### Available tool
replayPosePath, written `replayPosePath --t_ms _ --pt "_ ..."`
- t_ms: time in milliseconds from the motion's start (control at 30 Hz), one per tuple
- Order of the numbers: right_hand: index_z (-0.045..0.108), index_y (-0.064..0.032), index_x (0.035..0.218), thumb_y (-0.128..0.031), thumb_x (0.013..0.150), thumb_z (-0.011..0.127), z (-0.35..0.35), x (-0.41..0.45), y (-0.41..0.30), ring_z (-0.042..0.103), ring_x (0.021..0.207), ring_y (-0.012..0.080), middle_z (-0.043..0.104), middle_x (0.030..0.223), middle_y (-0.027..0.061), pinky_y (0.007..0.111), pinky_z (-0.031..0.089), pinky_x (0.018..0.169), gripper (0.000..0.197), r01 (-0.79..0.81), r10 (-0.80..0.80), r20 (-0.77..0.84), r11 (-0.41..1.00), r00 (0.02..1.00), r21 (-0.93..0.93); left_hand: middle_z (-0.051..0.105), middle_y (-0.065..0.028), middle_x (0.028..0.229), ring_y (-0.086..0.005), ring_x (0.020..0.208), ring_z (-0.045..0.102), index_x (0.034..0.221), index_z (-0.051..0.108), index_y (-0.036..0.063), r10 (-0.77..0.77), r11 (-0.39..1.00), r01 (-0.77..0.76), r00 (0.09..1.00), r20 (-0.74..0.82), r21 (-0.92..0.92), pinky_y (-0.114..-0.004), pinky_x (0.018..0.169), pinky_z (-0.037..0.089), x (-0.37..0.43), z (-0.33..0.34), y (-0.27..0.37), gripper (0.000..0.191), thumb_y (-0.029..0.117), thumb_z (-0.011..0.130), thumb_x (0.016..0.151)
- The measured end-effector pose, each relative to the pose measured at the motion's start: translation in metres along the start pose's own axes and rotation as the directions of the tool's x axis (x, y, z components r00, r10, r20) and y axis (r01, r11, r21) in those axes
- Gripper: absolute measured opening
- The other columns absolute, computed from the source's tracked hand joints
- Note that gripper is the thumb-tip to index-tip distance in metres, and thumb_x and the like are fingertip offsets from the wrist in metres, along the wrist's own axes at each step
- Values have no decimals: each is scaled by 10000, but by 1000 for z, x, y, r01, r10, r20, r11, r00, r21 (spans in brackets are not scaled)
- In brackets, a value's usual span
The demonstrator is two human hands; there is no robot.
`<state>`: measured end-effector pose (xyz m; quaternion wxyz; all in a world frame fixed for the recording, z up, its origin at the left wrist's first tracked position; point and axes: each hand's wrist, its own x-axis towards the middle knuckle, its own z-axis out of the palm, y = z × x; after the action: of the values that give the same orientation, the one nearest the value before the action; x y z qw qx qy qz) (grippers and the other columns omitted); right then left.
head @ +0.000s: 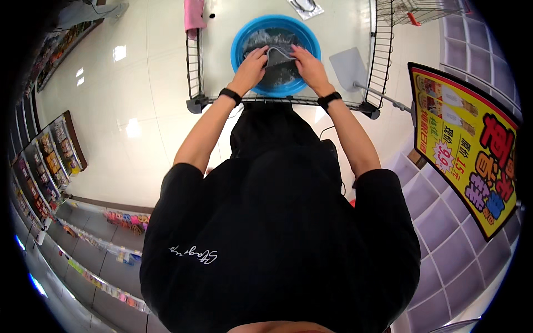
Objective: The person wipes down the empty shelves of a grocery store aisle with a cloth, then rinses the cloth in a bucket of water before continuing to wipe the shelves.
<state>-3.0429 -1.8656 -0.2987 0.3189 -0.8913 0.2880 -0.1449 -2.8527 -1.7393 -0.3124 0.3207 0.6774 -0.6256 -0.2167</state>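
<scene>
A round blue plastic basin [272, 92] stands in front of me on a pale tabletop with a black wire rail. Dark-looking, wet contents with light streaks or foam fill its inside. Between my hands a dark grey piece of cloth [278, 57] with a pale edge arches up over the basin. My left hand [253, 66] grips this cloth on one side. On the other side my right hand [308, 66] has hold of it, fingers pointing inward. Most of the cloth's lower part blends into the dark contents, so its full shape is hidden.
A pink cloth [194, 14] hangs over the rail at the left corner. Right of the basin lies a grey flat plate [349, 68] with a rod to a yellow price sign [462, 145]. A clear packet [307, 7] lies behind. Cubby shelves [445, 245] stand right.
</scene>
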Motion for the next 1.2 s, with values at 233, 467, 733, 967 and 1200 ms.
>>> replayPosePath --t_ms 233,467,733,967,1200 --pt "596 -92 1104 -143 874 451 91 -10 32 123 1385 363 239 1487 40 566 231 1060 277 -42 324 521 876 790 -480 248 -166 1457 -415 1319 241 1143 503 -9 -187 869 -48 890 415 493 -567 1034 263 -1 91 -32 332 100 471 831" --pt "570 -102 1195 -199 910 427 109 15 43 242 1336 345 407 1384 95 530 243 1053 333 -251 502 470 830 726 -499 430 -135 1338 -344 1244 372 1148 549 26 -441 821 69 707 553 567 -561 1032 269 43 87 -41 305 120 446 877" --pt "684 -63 925 -107 814 471 59 60 50 621 891 358 645 931 203 441 489 820 245 -286 337 289 936 896 -204 585 -313 950 -456 912 568 1101 456 1 -421 903 348 832 363 251 -527 797 462 62 34 -38 315 46 508 793" --pt "687 -49 880 -52 744 460 -76 52 -9 616 831 362 643 864 200 410 489 776 265 -252 251 39 968 967 14 625 -249 864 -422 821 598 1027 572 0 -189 967 163 974 124 196 -474 734 473 46 -74 7 230 38 499 812" --pt "669 -26 860 -54 762 442 -164 36 -84 620 733 337 643 784 188 386 490 709 249 -119 112 -90 989 990 -82 626 -230 856 -391 815 604 967 635 6 82 981 -105 987 141 162 -429 737 474 63 -162 88 206 67 503 821"
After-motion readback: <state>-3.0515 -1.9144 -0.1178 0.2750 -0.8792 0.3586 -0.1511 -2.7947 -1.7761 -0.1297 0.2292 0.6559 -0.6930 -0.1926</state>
